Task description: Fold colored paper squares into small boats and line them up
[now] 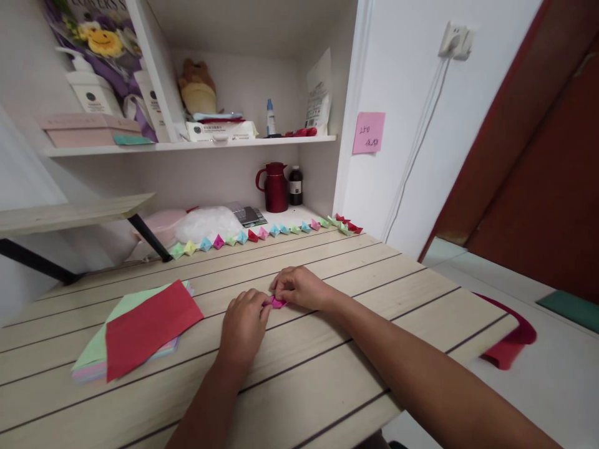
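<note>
A small piece of folded magenta paper (279, 303) lies at the middle of the table, pinched between my two hands. My left hand (244, 321) grips its left edge with thumb and forefinger. From the right, my right hand (299, 288) holds its upper side, fingers curled and pressed together. The fingers cover much of the paper, so its full shape is hidden. To the left rests a stack of coloured paper sheets (88, 355), with a red sheet (154, 327) turned at an angle on top.
Small folded paper pieces (219, 242) in several colours line the back edge of the wooden table (318, 368). Behind them stand a red jug (276, 188) and a dark bottle (296, 186). A small raised shelf (79, 213) on black legs is at the left.
</note>
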### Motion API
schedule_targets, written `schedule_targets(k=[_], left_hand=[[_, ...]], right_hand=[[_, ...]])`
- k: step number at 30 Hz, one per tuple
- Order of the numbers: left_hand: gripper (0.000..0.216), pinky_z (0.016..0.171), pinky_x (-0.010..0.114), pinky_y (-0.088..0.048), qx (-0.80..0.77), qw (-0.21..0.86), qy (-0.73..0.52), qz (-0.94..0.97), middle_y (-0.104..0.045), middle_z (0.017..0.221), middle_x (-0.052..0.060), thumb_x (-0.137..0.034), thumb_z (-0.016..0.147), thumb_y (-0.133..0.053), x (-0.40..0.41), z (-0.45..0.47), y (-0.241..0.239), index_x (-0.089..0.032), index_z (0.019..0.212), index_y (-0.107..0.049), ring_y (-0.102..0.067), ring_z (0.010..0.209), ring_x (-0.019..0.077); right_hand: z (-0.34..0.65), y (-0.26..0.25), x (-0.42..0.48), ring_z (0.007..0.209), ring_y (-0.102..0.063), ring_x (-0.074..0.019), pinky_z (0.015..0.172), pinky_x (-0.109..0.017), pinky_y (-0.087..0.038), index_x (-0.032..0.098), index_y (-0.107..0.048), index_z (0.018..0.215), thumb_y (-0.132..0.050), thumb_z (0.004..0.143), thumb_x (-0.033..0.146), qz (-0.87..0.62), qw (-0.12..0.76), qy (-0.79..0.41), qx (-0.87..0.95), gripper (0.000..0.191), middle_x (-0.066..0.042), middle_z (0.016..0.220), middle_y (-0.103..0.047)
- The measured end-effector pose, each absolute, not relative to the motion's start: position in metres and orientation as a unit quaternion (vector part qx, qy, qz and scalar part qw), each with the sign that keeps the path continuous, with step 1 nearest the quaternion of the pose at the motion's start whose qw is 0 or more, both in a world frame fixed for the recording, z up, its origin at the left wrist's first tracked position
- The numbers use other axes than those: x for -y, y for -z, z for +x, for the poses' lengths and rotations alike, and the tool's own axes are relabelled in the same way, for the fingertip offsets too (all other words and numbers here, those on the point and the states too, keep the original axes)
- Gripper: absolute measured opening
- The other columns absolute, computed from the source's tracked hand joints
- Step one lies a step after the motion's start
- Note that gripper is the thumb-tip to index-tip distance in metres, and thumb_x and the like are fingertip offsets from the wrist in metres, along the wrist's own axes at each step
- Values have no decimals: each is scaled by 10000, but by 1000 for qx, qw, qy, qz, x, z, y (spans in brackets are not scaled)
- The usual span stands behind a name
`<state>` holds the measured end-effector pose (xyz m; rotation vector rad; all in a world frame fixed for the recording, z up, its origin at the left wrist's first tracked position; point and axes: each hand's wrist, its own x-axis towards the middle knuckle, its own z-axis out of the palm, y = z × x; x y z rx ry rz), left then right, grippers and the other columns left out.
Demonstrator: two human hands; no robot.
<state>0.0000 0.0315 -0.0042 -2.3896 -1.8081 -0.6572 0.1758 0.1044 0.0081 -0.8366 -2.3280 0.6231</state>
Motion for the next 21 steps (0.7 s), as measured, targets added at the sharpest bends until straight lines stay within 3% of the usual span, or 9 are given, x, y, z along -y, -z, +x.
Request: schedule_targets(k=[9,12,15,21], left_hand=[[108,757,318,-406,588,37,213,-779,-680,879,36,-194,876,-563,-32,0,3,-203,790,-628,-603,840,204],[98,751,312,-408,590,28,216,-778,-676,883,37,-183,872,-566,-32,-1,3,-197,796,-626,-600,844,202],[84,759,315,-407,588,32,210,-780,-674,889,33,-180,875,-565,-31,-1,3,-197,823,-628,-595,854,204],[122,765,340,-401,583,100,165,-789,-666,892,35,-197,908,-515,-25,2,1,-205,862,-627,-588,874,225]], right_hand=[[176,-7,-105,878,-641,-162,806,-246,-446,175,-679,646,-643,713,79,-327,282,-248,867,122,-24,882,-719],[185,-11,-106,868,-629,-159,804,-256,-449,176,-696,744,-646,768,173,-329,308,-294,843,56,-30,909,-708],[203,-13,-111,821,-606,-148,750,-259,-457,179,-677,905,-600,835,288,-349,339,-373,790,151,-31,897,-684],[220,-3,-118,728,-566,-118,697,-240,-456,173,-607,866,-745,649,191,-326,282,-488,759,258,11,810,-632]])
